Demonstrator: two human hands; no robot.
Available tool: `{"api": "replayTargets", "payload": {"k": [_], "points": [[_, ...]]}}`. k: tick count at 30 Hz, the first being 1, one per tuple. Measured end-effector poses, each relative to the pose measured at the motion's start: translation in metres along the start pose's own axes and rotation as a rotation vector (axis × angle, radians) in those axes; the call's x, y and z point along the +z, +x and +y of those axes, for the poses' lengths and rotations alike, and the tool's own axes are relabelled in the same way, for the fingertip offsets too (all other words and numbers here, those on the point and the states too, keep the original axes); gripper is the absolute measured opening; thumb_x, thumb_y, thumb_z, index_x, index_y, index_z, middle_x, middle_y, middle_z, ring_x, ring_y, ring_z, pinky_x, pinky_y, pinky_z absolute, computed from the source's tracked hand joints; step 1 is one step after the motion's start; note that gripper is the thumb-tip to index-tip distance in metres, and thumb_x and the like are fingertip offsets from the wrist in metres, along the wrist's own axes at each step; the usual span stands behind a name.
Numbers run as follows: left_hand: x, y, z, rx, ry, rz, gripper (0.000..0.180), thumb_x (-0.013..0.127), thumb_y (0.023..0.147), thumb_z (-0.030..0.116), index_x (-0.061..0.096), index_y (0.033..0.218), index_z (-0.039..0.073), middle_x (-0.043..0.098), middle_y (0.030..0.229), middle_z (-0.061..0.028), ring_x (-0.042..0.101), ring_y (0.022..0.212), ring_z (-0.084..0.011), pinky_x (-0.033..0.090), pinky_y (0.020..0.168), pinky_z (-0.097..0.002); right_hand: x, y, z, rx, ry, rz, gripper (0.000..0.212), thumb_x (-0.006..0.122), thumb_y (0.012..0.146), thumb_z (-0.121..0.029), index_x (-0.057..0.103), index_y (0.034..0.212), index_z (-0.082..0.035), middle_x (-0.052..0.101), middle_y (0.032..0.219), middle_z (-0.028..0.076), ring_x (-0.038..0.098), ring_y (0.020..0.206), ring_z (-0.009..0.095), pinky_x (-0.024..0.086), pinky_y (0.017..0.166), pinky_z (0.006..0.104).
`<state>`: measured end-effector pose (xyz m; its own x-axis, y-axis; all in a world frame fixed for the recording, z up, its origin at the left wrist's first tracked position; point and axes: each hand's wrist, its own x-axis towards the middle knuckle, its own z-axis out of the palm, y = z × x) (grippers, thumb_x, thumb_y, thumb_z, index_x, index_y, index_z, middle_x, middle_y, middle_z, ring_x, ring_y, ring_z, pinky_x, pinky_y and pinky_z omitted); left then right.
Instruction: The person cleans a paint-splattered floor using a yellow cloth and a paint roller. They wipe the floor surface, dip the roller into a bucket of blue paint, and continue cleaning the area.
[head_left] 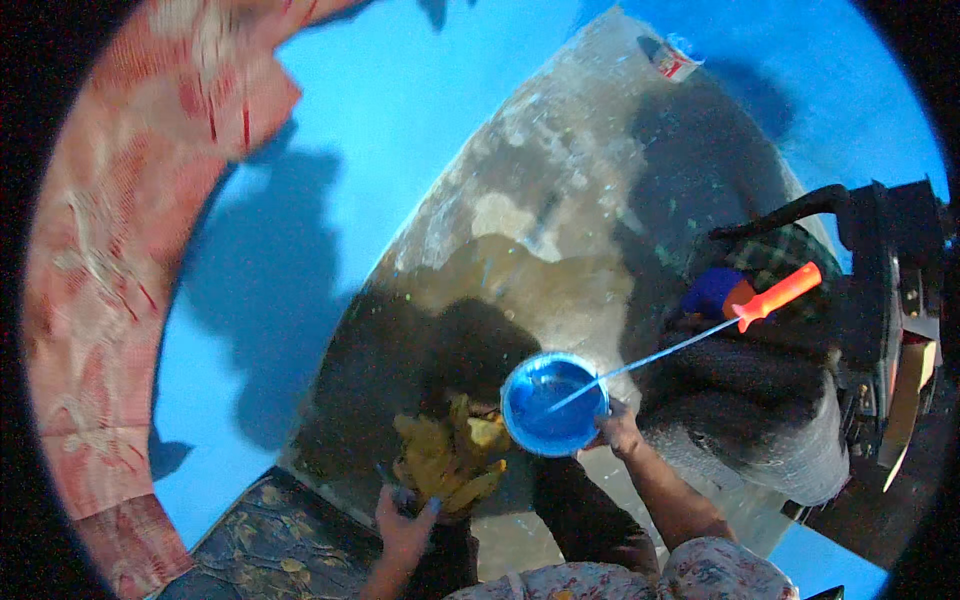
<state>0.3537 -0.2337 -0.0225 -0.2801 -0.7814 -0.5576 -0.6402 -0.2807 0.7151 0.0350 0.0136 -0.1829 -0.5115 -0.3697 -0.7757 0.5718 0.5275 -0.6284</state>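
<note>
My right hand [618, 432] grips the right rim of a round bucket [513, 418] smeared with blue paint. A long-stemmed paint tool with an orange handle [780, 298] leans in the bucket; its head is hidden in the blue paint. My left hand [405, 525] is low in front of me with its fingers apart, blue paint on a fingertip. Just beyond it lies a crumpled, yellow, cloth-like heap [445, 455]. A small dark thing shows by the left fingers, too unclear to name.
Bright blue walls [400, 110] flank the stained grey floor [560, 200]. A patterned cushion or mattress [290, 540] lies at the lower left, a pink curtain [120, 250] hangs left. At right stand a black chair [870, 250] and a grey wrapped roll [770, 440]. A small tub [673, 64] sits far off.
</note>
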Motion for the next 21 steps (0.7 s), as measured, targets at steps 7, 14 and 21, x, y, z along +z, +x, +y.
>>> {"api": "replayTargets", "payload": {"k": [7,14,21], "points": [[-0.030,-0.071,0.095,0.049,-0.108,0.010,0.036,0.080,0.068,0.010,0.049,0.086,0.005,0.049,0.086,-0.0043,0.044,0.081,-0.0156,0.041,0.076,-0.0346,-0.071,-0.104,-0.046,0.036,-0.502,0.009,0.056,0.058,0.085,0.002,0.047,0.139,-0.005,0.067,0.108,0.020,0.071,0.078,0.034,0.063,0.054,0.0440],[-0.032,-0.135,0.260,0.294,0.117,0.156,0.038,0.080,0.069,0.008,0.049,0.090,0.004,0.048,0.088,-0.0045,0.045,0.083,-0.0162,0.041,0.076,-0.0334,-0.120,-0.190,-0.146,0.112,-0.413,-0.059,0.060,0.058,0.082,-0.002,0.049,0.140,-0.013,0.069,0.101,0.020,0.072,0.073,0.033,0.063,0.055,0.0432],[-0.026,-0.152,0.347,0.401,-0.221,0.212,0.038,0.077,0.072,0.000,0.047,0.094,0.007,0.051,0.091,-0.0039,0.051,0.084,-0.0141,0.044,0.076,-0.0301,-0.151,-0.231,-0.246,0.128,-0.280,-0.025,0.055,0.059,0.081,-0.003,0.053,0.136,-0.008,0.069,0.098,0.020,0.071,0.074,0.032,0.063,0.052,0.0419]]}}
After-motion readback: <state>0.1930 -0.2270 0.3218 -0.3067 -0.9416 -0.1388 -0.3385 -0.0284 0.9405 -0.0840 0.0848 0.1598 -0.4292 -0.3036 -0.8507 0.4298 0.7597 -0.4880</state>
